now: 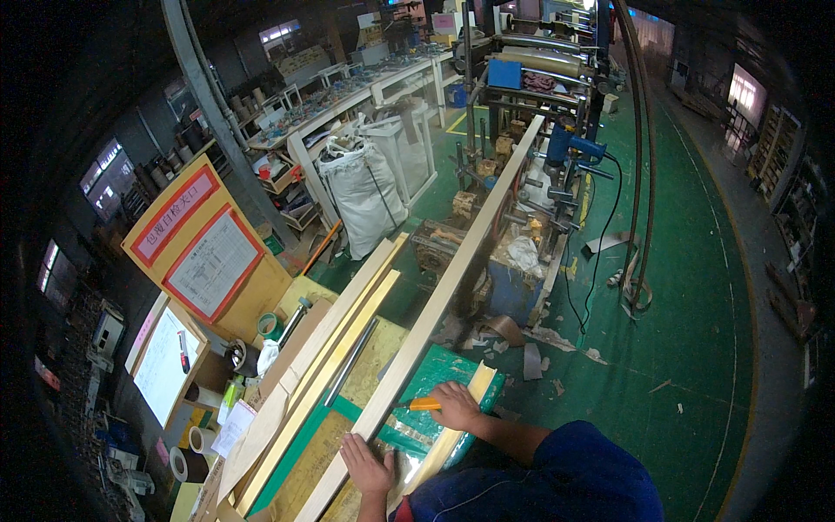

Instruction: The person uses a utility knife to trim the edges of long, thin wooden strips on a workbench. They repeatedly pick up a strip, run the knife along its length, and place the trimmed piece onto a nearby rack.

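A long pale wood-grain profile strip (pixel 450 274) runs from the worktable up into the machine ahead. My left hand (pixel 368 462) lies on its near part with the fingers over its surface. In my right hand (pixel 455 406) is an orange-handled utility knife (pixel 424 404), its tip pointing left toward the strip's edge. Under and beside my right hand lies a shorter cream profile piece (pixel 481 382), on the green-covered tabletop (pixel 437 372). A metal rod (pixel 351 362) rests left of the long strip, near several more pale strips (pixel 339 320).
Behind the table stands the machine with rollers (pixel 541 59) and a blue heat gun (pixel 574 145). A filled white sack (pixel 362 196) is ahead on the left. A yellow notice board (pixel 209 241), tape rolls (pixel 189 463) and a clipboard (pixel 166 365) line the left side. Cables hang right.
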Action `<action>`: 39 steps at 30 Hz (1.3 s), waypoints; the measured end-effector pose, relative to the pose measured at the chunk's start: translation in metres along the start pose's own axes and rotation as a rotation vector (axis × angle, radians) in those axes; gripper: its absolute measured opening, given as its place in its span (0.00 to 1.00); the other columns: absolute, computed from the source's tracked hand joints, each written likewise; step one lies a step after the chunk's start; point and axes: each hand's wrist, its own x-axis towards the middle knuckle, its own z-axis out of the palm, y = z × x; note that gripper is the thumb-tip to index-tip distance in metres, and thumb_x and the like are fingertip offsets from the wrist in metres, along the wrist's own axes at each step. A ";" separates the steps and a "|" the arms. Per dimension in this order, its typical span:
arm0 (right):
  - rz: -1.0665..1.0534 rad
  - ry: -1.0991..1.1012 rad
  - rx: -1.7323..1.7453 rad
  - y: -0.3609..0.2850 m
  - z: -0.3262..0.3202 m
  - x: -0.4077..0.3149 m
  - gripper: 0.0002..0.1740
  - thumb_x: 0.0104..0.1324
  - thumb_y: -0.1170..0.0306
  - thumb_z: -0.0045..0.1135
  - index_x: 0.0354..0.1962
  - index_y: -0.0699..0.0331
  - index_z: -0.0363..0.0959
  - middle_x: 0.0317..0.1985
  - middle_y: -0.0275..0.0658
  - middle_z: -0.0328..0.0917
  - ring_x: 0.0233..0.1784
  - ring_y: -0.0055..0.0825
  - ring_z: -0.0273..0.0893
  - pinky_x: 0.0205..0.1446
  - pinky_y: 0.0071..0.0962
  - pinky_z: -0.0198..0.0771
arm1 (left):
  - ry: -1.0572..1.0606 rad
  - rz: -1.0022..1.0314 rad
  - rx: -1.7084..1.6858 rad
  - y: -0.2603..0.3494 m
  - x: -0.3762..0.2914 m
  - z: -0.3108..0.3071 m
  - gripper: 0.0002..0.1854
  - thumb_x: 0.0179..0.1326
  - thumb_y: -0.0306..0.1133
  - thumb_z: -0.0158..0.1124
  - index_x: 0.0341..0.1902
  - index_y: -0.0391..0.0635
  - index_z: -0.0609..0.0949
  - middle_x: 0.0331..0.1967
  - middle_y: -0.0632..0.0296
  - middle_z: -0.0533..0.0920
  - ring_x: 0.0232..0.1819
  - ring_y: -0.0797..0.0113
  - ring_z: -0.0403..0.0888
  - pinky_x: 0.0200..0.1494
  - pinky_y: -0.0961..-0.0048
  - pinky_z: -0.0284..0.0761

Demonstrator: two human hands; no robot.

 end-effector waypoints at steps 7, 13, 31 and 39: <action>-0.014 0.008 -0.005 0.000 0.000 0.000 0.22 0.63 0.59 0.69 0.51 0.59 0.78 0.55 0.45 0.79 0.63 0.47 0.74 0.66 0.49 0.69 | -0.009 -0.017 -0.024 0.002 0.001 -0.002 0.59 0.61 0.53 0.72 0.83 0.24 0.56 0.84 0.27 0.56 0.87 0.29 0.48 0.89 0.40 0.39; -0.013 0.005 0.007 0.000 -0.001 0.000 0.22 0.63 0.59 0.69 0.51 0.59 0.78 0.54 0.44 0.79 0.63 0.47 0.74 0.66 0.49 0.69 | -0.003 -0.010 -0.015 0.001 0.000 -0.001 0.59 0.61 0.53 0.72 0.83 0.24 0.56 0.84 0.27 0.56 0.87 0.29 0.48 0.89 0.40 0.40; -0.011 -0.003 0.004 0.002 0.001 0.000 0.22 0.64 0.59 0.68 0.52 0.60 0.77 0.55 0.45 0.78 0.63 0.47 0.73 0.68 0.49 0.68 | -0.015 -0.018 0.002 0.003 0.001 -0.005 0.59 0.63 0.54 0.73 0.84 0.26 0.55 0.85 0.29 0.54 0.88 0.30 0.47 0.89 0.42 0.40; -0.024 0.020 0.013 0.001 0.000 0.000 0.22 0.64 0.59 0.68 0.51 0.60 0.77 0.54 0.46 0.78 0.62 0.49 0.74 0.66 0.50 0.69 | -0.003 -0.014 -0.004 0.000 0.000 0.000 0.59 0.60 0.52 0.74 0.83 0.25 0.56 0.85 0.29 0.54 0.88 0.30 0.46 0.89 0.41 0.39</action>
